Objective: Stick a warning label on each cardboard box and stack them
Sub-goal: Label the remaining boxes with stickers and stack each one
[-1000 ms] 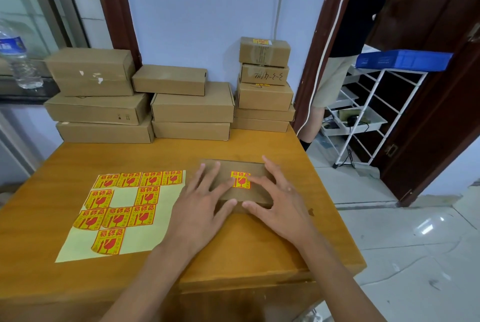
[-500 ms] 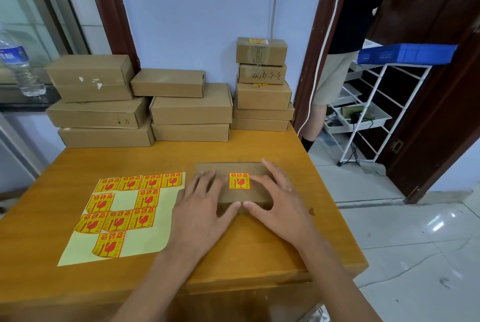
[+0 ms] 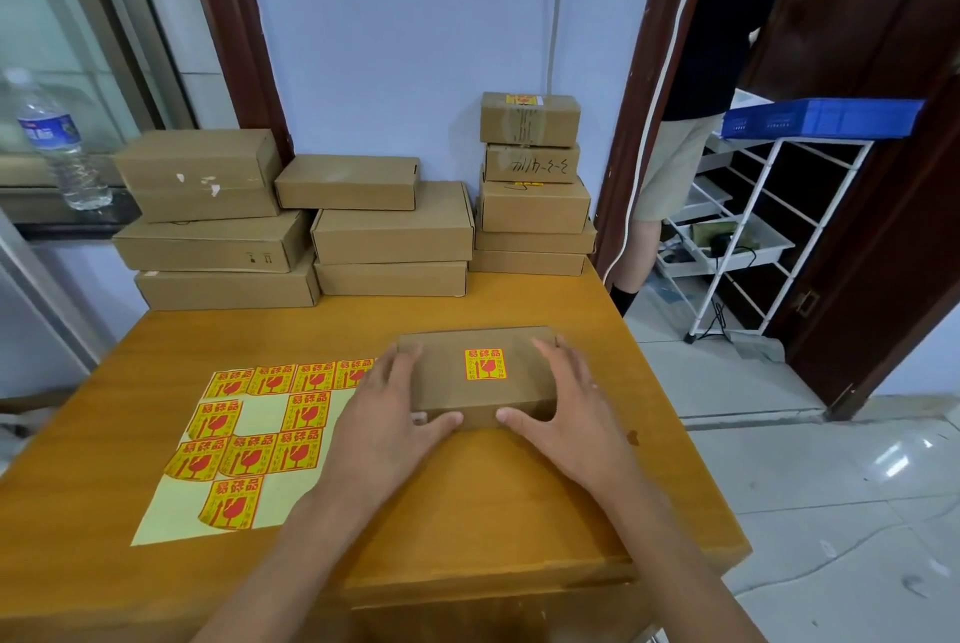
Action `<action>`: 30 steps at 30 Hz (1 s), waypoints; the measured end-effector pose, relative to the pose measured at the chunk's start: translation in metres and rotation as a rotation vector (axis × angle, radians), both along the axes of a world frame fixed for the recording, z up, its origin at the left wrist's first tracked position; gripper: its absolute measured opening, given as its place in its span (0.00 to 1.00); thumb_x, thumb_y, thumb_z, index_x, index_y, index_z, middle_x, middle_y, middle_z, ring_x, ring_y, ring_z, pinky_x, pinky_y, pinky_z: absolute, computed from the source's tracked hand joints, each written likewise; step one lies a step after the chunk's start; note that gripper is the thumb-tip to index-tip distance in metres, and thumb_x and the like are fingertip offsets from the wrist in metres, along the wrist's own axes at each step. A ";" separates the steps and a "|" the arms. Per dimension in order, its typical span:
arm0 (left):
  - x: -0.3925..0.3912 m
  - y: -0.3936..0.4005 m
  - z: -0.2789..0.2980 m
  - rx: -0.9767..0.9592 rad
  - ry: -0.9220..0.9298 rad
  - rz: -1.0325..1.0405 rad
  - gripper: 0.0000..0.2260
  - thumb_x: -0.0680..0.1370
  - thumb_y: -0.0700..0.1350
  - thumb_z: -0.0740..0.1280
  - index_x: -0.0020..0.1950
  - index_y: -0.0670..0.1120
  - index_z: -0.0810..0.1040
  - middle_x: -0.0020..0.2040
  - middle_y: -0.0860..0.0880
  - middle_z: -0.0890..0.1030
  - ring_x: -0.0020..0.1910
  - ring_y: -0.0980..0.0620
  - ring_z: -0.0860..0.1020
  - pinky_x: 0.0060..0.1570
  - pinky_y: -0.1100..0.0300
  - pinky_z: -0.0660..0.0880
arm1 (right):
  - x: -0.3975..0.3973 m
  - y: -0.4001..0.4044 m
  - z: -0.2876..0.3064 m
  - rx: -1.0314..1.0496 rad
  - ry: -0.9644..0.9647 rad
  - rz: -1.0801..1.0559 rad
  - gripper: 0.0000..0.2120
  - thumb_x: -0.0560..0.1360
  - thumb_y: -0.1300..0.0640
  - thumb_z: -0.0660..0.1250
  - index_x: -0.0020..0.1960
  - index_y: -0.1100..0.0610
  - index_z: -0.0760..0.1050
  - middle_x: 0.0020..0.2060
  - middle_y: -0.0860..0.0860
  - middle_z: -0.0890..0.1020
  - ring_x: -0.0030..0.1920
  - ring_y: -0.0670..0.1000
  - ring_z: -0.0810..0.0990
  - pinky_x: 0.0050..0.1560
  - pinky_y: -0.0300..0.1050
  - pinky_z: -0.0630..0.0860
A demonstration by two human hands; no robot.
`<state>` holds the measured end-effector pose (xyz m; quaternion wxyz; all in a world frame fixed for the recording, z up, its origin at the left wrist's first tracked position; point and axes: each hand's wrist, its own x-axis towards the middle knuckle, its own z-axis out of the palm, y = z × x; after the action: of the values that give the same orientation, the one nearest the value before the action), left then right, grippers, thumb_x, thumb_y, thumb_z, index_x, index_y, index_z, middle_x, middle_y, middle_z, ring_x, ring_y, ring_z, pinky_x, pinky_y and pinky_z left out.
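A flat cardboard box (image 3: 457, 382) with a red-and-yellow warning label (image 3: 485, 364) on its top sits on the wooden table (image 3: 467, 512). My left hand (image 3: 384, 424) holds its left end and my right hand (image 3: 569, 408) its right end, with both thumbs on the near face. To the left lies the sticker sheet (image 3: 234, 445) with several labels. At the back stand a left stack (image 3: 208, 227), a middle stack (image 3: 389, 237) and a taller right stack (image 3: 530, 195), all of cardboard boxes. The right stack's top box carries a label (image 3: 521, 99).
A water bottle (image 3: 57, 143) stands on the window ledge at the left. A person (image 3: 675, 154) stands in the doorway at the right, beside a white wire rack (image 3: 743, 227) with a blue tray (image 3: 821, 117) on top. The table's right edge drops to the tiled floor.
My hands have slid from the box's top to its two ends, thumbs on the near face. The label now shows uncovered.
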<state>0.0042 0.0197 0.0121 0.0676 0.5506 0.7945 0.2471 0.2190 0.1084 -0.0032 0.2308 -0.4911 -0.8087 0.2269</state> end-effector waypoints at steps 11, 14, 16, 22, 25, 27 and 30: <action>-0.073 0.030 0.041 0.167 -0.203 0.084 0.39 0.68 0.54 0.81 0.74 0.55 0.66 0.70 0.48 0.74 0.54 0.52 0.76 0.55 0.53 0.77 | -0.083 0.043 0.033 0.039 0.164 0.045 0.50 0.71 0.39 0.78 0.81 0.38 0.49 0.82 0.45 0.59 0.80 0.51 0.63 0.76 0.58 0.68; -0.103 0.036 0.033 0.112 -0.276 0.119 0.41 0.67 0.53 0.82 0.75 0.58 0.65 0.69 0.48 0.75 0.61 0.47 0.76 0.54 0.54 0.77 | -0.110 0.053 0.031 -0.005 0.146 0.078 0.49 0.72 0.41 0.78 0.82 0.39 0.49 0.81 0.46 0.61 0.79 0.52 0.65 0.76 0.57 0.68; -0.117 0.042 0.026 0.064 -0.295 0.121 0.42 0.67 0.52 0.82 0.76 0.58 0.64 0.70 0.48 0.74 0.64 0.46 0.75 0.56 0.52 0.78 | -0.123 0.057 0.026 -0.003 0.092 0.064 0.50 0.71 0.39 0.77 0.82 0.41 0.49 0.80 0.47 0.63 0.77 0.52 0.66 0.76 0.57 0.68; -0.138 0.067 0.014 0.082 -0.245 0.165 0.41 0.66 0.53 0.82 0.73 0.53 0.66 0.69 0.47 0.76 0.65 0.45 0.76 0.59 0.51 0.77 | -0.146 0.070 0.007 0.037 0.016 -0.012 0.50 0.73 0.35 0.74 0.83 0.44 0.48 0.81 0.48 0.62 0.80 0.53 0.61 0.77 0.56 0.64; -0.142 0.076 0.011 0.075 -0.186 0.180 0.40 0.65 0.55 0.82 0.71 0.54 0.65 0.67 0.47 0.78 0.62 0.44 0.79 0.55 0.52 0.79 | -0.149 0.080 0.002 0.044 0.018 -0.016 0.53 0.73 0.36 0.74 0.84 0.45 0.43 0.83 0.48 0.58 0.81 0.52 0.58 0.79 0.55 0.61; -0.143 0.077 0.008 0.076 -0.148 0.184 0.39 0.65 0.57 0.82 0.69 0.56 0.64 0.65 0.48 0.80 0.60 0.45 0.80 0.52 0.52 0.81 | -0.150 0.082 -0.001 0.055 0.025 -0.020 0.55 0.73 0.36 0.75 0.84 0.45 0.41 0.83 0.48 0.57 0.82 0.51 0.58 0.79 0.56 0.61; -0.142 0.074 0.004 0.070 -0.124 0.191 0.38 0.67 0.59 0.80 0.69 0.57 0.63 0.61 0.48 0.82 0.53 0.47 0.83 0.50 0.51 0.82 | -0.151 0.082 -0.002 0.033 0.011 -0.009 0.55 0.73 0.36 0.74 0.84 0.44 0.40 0.83 0.48 0.55 0.82 0.52 0.57 0.80 0.57 0.60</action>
<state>-0.1383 0.0936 0.0158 0.0735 0.4582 0.8284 0.3138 0.0685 0.1899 -0.0055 0.2444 -0.4895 -0.8089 0.2153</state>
